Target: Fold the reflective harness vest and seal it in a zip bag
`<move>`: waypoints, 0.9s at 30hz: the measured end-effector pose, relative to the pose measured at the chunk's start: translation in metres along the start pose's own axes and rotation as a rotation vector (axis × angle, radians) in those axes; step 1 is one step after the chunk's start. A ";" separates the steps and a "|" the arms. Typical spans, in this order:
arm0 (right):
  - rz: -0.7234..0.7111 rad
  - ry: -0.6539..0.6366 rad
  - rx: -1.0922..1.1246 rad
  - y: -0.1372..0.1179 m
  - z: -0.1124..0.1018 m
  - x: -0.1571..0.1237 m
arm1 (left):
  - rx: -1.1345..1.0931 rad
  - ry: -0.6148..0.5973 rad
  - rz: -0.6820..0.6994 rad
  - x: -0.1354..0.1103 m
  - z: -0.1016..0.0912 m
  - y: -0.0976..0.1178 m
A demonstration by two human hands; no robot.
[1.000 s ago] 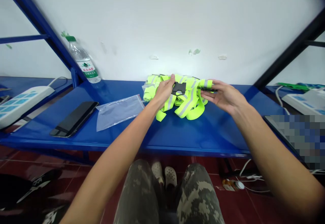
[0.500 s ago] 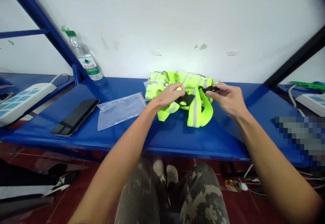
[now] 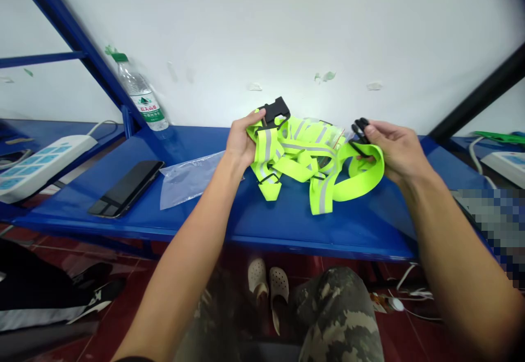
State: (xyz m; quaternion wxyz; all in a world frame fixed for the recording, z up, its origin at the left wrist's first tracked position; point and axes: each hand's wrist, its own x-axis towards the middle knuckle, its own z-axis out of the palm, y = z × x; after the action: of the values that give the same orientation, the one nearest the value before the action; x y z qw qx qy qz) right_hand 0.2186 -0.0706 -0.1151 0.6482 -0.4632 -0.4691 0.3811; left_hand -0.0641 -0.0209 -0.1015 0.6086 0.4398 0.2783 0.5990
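A neon-yellow reflective strap harness (image 3: 322, 200) with grey stripes hangs between my hands, low over the blue bench. My left hand (image 3: 243, 139) is closed around one part, with a black female buckle half (image 3: 275, 111) sticking up past its fingertips. My right hand (image 3: 391, 146) pinches the black pronged buckle half (image 3: 361, 127) at the other end, and a strap loops down below it. The two halves are apart. Behind the straps lies more yellow webbing in clear plastic (image 3: 314, 129), partly hidden.
A clear zip bag (image 3: 184, 179) and a black phone (image 3: 126, 188) lie on the bench (image 3: 262, 231) to the left. Against the wall stands a water bottle (image 3: 143, 97). A power strip (image 3: 49, 159) is further left. Another person's shoe (image 3: 96, 299) shows at lower left.
My hands have moved apart, the left one up and leftward, the right one rightward. The straps are spread between them, and the left-hand buckle now points up.
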 end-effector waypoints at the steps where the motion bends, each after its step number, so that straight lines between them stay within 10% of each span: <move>1: 0.017 -0.029 -0.047 -0.001 0.001 0.001 | 0.037 -0.020 -0.010 0.000 -0.001 -0.001; 9: 0.104 -0.504 -0.202 0.001 0.018 -0.005 | 0.449 -0.222 -0.258 -0.002 -0.001 -0.012; 27: 0.101 -0.537 -0.319 0.010 0.007 -0.006 | 0.650 -0.282 -0.293 -0.004 -0.001 -0.013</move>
State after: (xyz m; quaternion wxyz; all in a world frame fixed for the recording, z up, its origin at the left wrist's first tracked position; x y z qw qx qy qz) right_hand 0.2097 -0.0720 -0.1253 0.4004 -0.4644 -0.6537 0.4434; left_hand -0.0593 -0.0236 -0.1144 0.5488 0.6435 0.4273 0.3196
